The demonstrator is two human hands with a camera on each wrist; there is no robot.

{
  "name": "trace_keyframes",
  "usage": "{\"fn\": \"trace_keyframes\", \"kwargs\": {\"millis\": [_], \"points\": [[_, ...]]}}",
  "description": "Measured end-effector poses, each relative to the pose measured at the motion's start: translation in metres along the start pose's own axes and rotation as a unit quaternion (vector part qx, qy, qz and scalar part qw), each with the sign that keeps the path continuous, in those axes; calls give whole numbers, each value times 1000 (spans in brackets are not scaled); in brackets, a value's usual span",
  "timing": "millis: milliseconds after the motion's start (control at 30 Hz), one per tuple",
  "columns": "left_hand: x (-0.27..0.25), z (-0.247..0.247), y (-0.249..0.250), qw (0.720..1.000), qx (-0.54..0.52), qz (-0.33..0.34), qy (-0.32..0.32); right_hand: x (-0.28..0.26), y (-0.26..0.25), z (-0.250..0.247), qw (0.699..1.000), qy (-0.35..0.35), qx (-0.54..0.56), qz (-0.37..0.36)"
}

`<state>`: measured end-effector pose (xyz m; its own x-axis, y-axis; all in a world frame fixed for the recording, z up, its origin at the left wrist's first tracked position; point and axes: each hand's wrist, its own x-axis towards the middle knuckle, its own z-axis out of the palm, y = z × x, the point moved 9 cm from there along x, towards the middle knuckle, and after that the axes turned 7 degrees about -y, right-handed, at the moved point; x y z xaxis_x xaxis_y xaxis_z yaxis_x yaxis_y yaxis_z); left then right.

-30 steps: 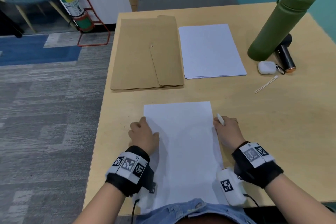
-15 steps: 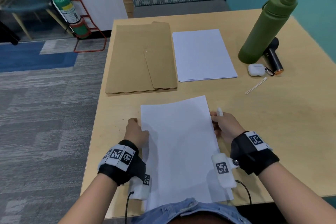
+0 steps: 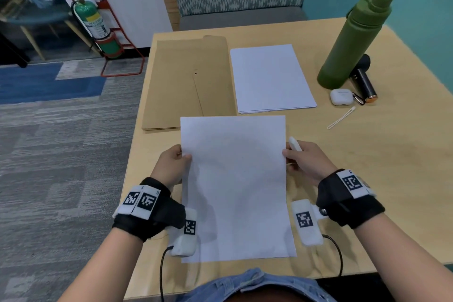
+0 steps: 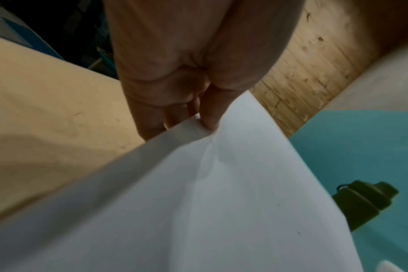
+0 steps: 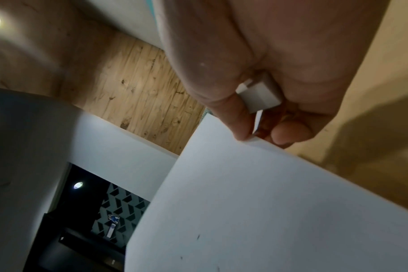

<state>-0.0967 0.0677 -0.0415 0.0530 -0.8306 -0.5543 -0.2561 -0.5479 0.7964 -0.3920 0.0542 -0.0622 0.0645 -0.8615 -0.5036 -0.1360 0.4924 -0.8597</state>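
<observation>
A blank white sheet of paper [image 3: 235, 184] is held up off the wooden table [image 3: 367, 179] in front of me. My left hand [image 3: 176, 162] pinches its left edge between thumb and fingers, creasing the paper [image 4: 210, 156] slightly in the left wrist view. My right hand [image 3: 301, 159] pinches the right edge of the sheet [image 5: 256, 202] with the thumb. That hand also holds a small white eraser-like block [image 3: 295, 144] tucked in its palm, and the block [image 5: 259, 97] shows in the right wrist view.
Behind the sheet lie a brown envelope [image 3: 188, 81] and a stack of white paper [image 3: 269, 78]. At the right stand a green bottle [image 3: 355, 39], a black cylinder [image 3: 362, 78], a white earbud case [image 3: 342, 97] and a thin white strip [image 3: 342, 117]. The table's left edge drops to carpet.
Both hands took hold of the sheet's side edges and lifted it off the table; its far edge now overlaps the envelope and paper stack in the view.
</observation>
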Motion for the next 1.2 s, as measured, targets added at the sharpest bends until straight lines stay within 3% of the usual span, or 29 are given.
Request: {"fn": "trace_keyframes", "kwargs": {"millis": [200,300,367,433,567,633,767,933,1100,1200], "points": [[-2,-10,21,998,-31,49,31,-4,-21,-2,998,-13,5,-56],[-3,-11,27,993,38,81,79,-2,-20,-2,998,-11,-2,-62],[-14,-3,43,965,179,138,135,0,-15,0,999,-10,-3,-52],[-25,23,59,909,329,204,153,4,-6,3,999,-15,-1,-32],[-12,102,41,818,532,216,-23,11,9,11,999,-24,-32,-6],[0,127,23,794,567,199,-94,14,16,14,998,-27,-64,8],[19,151,4,782,576,167,-169,13,20,19,995,-39,-86,14],[28,153,-8,775,586,143,-187,2,3,-13,975,94,-199,-18],[27,155,-7,763,603,126,-195,2,6,9,970,-39,-241,-10],[27,157,-4,762,606,110,-199,6,3,17,945,-47,-322,-27]]}}
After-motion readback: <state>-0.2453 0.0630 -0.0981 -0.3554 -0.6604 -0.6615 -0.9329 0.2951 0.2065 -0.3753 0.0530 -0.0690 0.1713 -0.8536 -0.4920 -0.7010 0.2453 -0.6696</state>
